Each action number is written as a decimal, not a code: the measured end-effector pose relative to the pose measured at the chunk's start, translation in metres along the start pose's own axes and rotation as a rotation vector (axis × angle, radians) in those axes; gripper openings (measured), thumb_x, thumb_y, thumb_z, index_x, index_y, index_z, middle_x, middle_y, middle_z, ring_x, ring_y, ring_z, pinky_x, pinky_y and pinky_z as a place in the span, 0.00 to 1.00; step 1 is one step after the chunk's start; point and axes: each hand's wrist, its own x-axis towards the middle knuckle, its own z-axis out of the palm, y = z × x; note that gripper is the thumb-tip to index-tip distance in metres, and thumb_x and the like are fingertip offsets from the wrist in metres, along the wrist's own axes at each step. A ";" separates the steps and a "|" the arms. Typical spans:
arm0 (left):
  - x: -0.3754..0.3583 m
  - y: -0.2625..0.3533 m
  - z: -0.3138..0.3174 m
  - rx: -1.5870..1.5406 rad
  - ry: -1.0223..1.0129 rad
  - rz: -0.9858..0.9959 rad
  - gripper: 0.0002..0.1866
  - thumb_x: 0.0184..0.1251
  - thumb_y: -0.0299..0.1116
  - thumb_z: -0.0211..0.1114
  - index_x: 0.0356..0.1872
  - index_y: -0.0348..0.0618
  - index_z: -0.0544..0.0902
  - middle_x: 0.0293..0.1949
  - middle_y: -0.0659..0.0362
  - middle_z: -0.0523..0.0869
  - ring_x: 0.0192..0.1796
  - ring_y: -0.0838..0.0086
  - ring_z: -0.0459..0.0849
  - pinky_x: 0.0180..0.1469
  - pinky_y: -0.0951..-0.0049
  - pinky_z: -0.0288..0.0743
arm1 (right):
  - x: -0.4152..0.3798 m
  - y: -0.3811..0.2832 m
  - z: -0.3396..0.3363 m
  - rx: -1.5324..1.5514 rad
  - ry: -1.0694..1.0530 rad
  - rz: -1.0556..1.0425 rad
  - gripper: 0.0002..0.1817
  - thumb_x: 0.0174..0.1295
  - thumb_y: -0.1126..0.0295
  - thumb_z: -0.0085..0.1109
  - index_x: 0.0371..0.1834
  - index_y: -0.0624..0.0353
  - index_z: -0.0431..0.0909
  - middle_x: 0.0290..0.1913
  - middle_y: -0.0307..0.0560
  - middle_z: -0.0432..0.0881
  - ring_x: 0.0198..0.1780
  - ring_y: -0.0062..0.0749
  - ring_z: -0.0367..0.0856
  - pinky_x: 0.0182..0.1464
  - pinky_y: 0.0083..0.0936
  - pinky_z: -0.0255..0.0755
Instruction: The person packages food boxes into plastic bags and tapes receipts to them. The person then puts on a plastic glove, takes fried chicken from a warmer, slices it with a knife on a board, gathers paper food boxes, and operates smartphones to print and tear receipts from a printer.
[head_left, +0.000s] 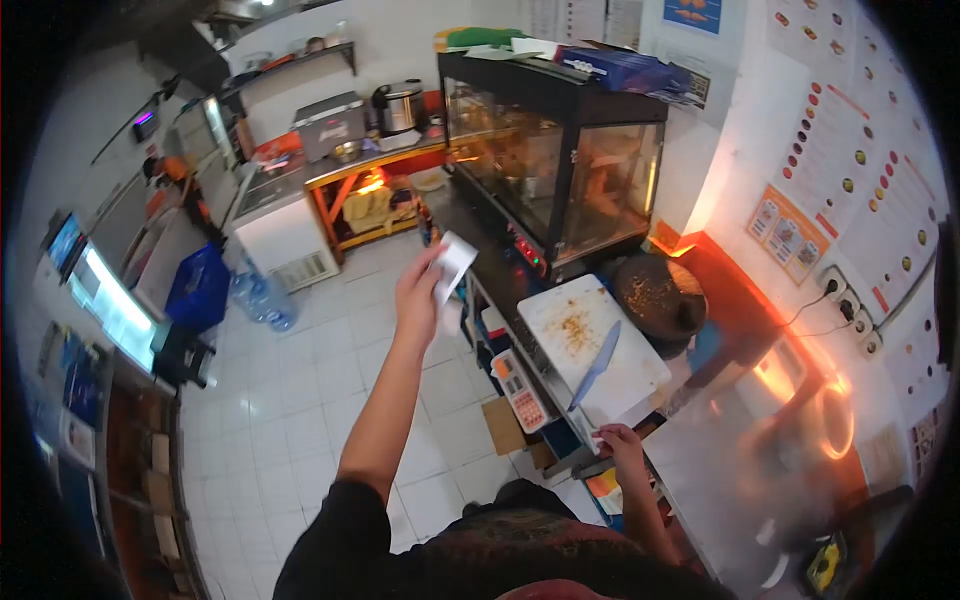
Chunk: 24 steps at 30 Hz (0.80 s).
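Observation:
My left hand [420, 290] is stretched out ahead, its fingers closed on a small white paper [455, 258] over the floor beside the counter. Low on the right, my right hand [620, 442] is closed at the counter edge, by the near corner of a white cutting board [648, 376]. A pale bit shows at its fingertips, too small to name. On the board lie a blue knife [597, 368] and brown crumbs [575, 328].
A glass display warmer [560, 150] stands on the counter behind the board. A dark round pot [660, 300] sits right of it. Below are a scale [519, 390] and cardboard. Water bottles [265, 300] and a blue bin [198, 288] stand on the left.

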 end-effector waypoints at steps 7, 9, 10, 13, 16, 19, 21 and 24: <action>0.286 -0.016 0.173 -0.414 -0.408 0.167 0.24 0.62 0.17 0.50 0.60 0.32 0.78 0.58 0.51 0.81 0.58 0.69 0.80 0.64 0.72 0.70 | 0.050 0.022 -0.007 0.200 0.550 -0.004 0.04 0.63 0.74 0.57 0.39 0.59 0.78 0.37 0.48 0.87 0.33 0.29 0.82 0.37 0.25 0.77; 0.352 -0.024 0.207 -0.402 -0.433 0.130 0.24 0.62 0.17 0.50 0.60 0.32 0.79 0.55 0.50 0.83 0.54 0.70 0.82 0.59 0.73 0.74 | 0.088 0.028 -0.007 0.268 0.660 -0.030 0.04 0.62 0.74 0.57 0.39 0.58 0.78 0.36 0.48 0.87 0.30 0.29 0.81 0.34 0.25 0.77; 0.369 -0.037 0.213 -0.351 -0.410 0.072 0.24 0.61 0.17 0.50 0.60 0.32 0.79 0.53 0.50 0.84 0.52 0.70 0.83 0.56 0.74 0.76 | 0.091 0.031 0.002 0.292 0.701 -0.020 0.04 0.62 0.74 0.57 0.39 0.58 0.78 0.36 0.48 0.87 0.28 0.29 0.81 0.33 0.25 0.76; 0.410 -0.059 0.220 -0.166 -0.435 0.053 0.23 0.62 0.19 0.52 0.58 0.33 0.81 0.49 0.51 0.86 0.46 0.72 0.84 0.51 0.76 0.77 | 0.122 0.012 0.024 0.348 0.760 -0.017 0.04 0.64 0.73 0.55 0.39 0.57 0.78 0.36 0.48 0.87 0.28 0.27 0.81 0.34 0.24 0.76; 0.443 -0.077 0.214 0.220 -0.421 0.248 0.17 0.66 0.27 0.57 0.54 0.39 0.85 0.45 0.54 0.85 0.46 0.70 0.82 0.53 0.72 0.74 | 0.150 0.004 0.034 0.301 0.830 0.002 0.05 0.63 0.73 0.55 0.40 0.58 0.79 0.38 0.48 0.87 0.32 0.27 0.81 0.37 0.25 0.76; 0.470 -0.075 0.212 0.756 -0.376 0.640 0.15 0.70 0.38 0.62 0.48 0.38 0.85 0.44 0.50 0.78 0.52 0.60 0.76 0.57 0.61 0.67 | 0.173 0.018 0.035 0.174 0.913 -0.027 0.10 0.65 0.65 0.60 0.43 0.60 0.81 0.39 0.42 0.85 0.39 0.26 0.81 0.42 0.25 0.76; 0.465 -0.071 0.211 0.909 -0.376 1.297 0.15 0.73 0.38 0.57 0.49 0.41 0.85 0.50 0.52 0.80 0.55 0.57 0.74 0.61 0.58 0.62 | 0.182 0.006 0.047 0.083 0.963 -0.045 0.10 0.65 0.66 0.60 0.42 0.60 0.82 0.39 0.42 0.85 0.36 0.24 0.79 0.42 0.23 0.74; 0.460 -0.082 0.219 0.580 -0.525 1.358 0.16 0.76 0.38 0.54 0.53 0.47 0.86 0.49 0.58 0.87 0.53 0.63 0.79 0.62 0.64 0.64 | 0.207 -0.021 0.081 0.209 1.068 0.010 0.08 0.65 0.69 0.57 0.42 0.61 0.80 0.40 0.45 0.86 0.36 0.22 0.79 0.41 0.20 0.75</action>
